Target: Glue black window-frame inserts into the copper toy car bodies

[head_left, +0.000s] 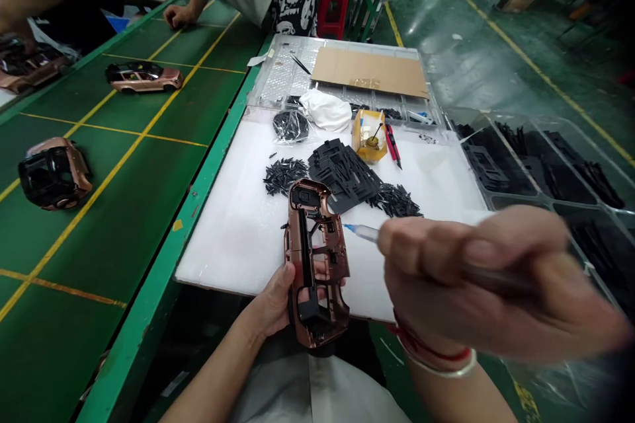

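Observation:
My left hand (276,304) grips a copper-coloured toy car body shell (315,258), turned underside up over the front edge of a white board (233,231). My right hand (491,277) is closed around a thin applicator tool (362,232) with a clear blue-tinted tip. The tip points left and hangs just to the right of the shell. Beyond the shell lie a pile of flat black plastic plates (344,172) and heaps of small black pins (284,173).
A green conveyor belt (124,165) on the left carries copper toy car bodies (54,173) (143,76). Another person's hand (179,14) rests on it at the back. A yellow box (370,135), white cloth (325,109), cardboard sheet (370,71) and clear trays of black parts (536,158) surround the board.

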Action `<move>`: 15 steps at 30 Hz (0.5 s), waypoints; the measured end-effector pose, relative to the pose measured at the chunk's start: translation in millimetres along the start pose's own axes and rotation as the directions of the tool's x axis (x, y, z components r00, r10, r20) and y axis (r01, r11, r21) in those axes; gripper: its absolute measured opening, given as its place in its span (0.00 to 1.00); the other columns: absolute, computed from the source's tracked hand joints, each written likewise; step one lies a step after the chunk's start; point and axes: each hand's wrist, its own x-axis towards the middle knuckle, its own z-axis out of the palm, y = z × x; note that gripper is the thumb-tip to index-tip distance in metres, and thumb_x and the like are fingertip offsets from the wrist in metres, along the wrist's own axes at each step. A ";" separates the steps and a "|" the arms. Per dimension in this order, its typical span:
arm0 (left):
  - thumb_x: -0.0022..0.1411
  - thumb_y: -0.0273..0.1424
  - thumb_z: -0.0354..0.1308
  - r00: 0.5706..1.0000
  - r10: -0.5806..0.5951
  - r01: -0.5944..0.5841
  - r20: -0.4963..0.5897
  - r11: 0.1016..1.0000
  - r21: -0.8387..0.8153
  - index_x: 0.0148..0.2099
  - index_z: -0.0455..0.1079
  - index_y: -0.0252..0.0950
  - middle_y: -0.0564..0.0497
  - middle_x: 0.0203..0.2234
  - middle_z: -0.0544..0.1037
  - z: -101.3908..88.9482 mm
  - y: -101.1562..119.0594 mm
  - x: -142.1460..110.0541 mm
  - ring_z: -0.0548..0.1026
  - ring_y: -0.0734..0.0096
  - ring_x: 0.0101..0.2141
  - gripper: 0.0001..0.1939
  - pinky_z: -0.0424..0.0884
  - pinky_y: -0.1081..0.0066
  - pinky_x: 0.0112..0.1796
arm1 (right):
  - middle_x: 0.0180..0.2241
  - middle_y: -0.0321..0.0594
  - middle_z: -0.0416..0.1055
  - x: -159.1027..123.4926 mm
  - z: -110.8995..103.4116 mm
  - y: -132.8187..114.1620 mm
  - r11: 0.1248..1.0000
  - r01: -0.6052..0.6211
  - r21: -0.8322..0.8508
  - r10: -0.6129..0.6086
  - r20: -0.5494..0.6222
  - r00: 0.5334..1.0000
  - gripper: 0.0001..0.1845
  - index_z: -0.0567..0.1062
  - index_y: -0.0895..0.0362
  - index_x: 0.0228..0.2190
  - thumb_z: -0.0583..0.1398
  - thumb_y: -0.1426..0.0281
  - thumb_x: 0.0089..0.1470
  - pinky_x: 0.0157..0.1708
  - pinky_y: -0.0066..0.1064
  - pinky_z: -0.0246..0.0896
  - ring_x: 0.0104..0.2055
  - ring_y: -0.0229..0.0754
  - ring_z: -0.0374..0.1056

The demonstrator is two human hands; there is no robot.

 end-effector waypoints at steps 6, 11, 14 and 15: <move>0.47 0.55 0.64 0.982 0.187 -0.185 0.020 0.981 -0.060 0.61 0.61 0.41 0.40 0.53 0.70 2.7 -1.4 3.8 0.69 0.50 0.53 0.44 0.64 0.50 0.54 | 0.16 0.28 0.34 -4.7 2.6 -23.5 0.985 0.026 0.172 0.005 -0.175 0.985 0.14 0.62 0.54 0.25 0.47 0.66 0.61 0.14 0.29 0.36 0.15 0.33 0.27; 0.41 0.49 0.71 0.940 0.334 -0.333 0.066 0.943 -0.024 0.60 0.62 0.46 0.48 0.52 0.69 8.4 6.2 8.8 0.67 0.58 0.54 0.45 0.61 0.59 0.58 | 0.14 0.26 0.37 -13.4 15.7 -11.9 0.959 -0.046 0.278 0.075 -0.097 0.992 0.16 0.66 0.54 0.26 0.46 0.63 0.62 0.13 0.27 0.41 0.13 0.32 0.31; 0.34 0.45 0.75 0.940 0.334 -0.337 0.065 0.940 0.054 0.57 0.66 0.46 0.50 0.51 0.71 11.2 13.3 6.9 0.66 0.59 0.56 0.45 0.61 0.62 0.58 | 0.15 0.26 0.38 -18.0 22.5 -5.0 0.937 -0.079 0.341 0.089 -0.014 0.996 0.18 0.68 0.54 0.28 0.43 0.63 0.63 0.15 0.27 0.44 0.14 0.32 0.34; 0.31 0.43 0.76 0.950 0.309 -0.312 0.048 0.947 0.074 0.54 0.69 0.45 0.50 0.50 0.72 13.0 15.6 5.8 0.66 0.58 0.55 0.44 0.62 0.63 0.57 | 0.15 0.26 0.39 -19.5 24.6 -3.5 0.931 -0.094 0.352 0.100 0.001 0.995 0.19 0.68 0.54 0.28 0.43 0.63 0.63 0.16 0.27 0.44 0.14 0.32 0.34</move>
